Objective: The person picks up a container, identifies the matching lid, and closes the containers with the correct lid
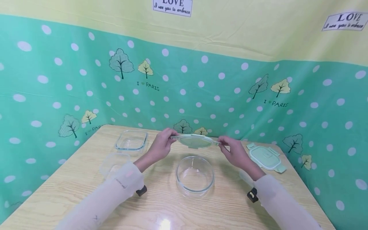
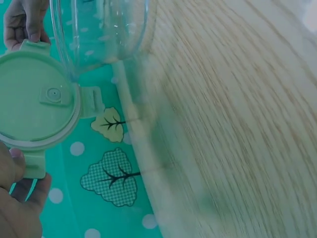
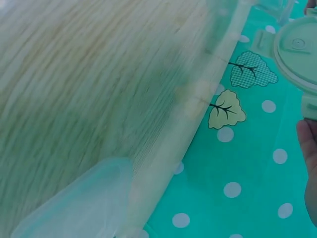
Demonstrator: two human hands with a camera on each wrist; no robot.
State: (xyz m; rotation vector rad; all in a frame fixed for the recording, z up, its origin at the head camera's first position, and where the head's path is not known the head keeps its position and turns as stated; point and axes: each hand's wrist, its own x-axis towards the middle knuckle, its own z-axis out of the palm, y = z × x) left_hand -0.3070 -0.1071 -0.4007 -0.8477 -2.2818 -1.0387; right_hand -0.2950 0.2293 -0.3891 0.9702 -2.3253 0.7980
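Both hands hold a round pale green lid (image 1: 195,141) in the air, tilted, beyond and above a round clear glass bowl (image 1: 195,188). My left hand (image 1: 163,143) pinches the lid's left locking tab between thumb and fingers. On the opposite side, my right hand (image 1: 234,150) pinches the right tab. In the left wrist view the lid (image 2: 37,99) shows a small round vent in its middle and side tabs hanging loose. The glass bowl stands upright on the table, with no hand touching it.
A square glass container (image 1: 132,140) stands at the table's back left, with a clear, faint container (image 1: 113,163) nearer, partly behind the left sleeve. A rectangular green lid (image 1: 265,157) lies at the right. Polka-dot cloth (image 1: 184,80) hangs behind the wooden table (image 1: 224,207).
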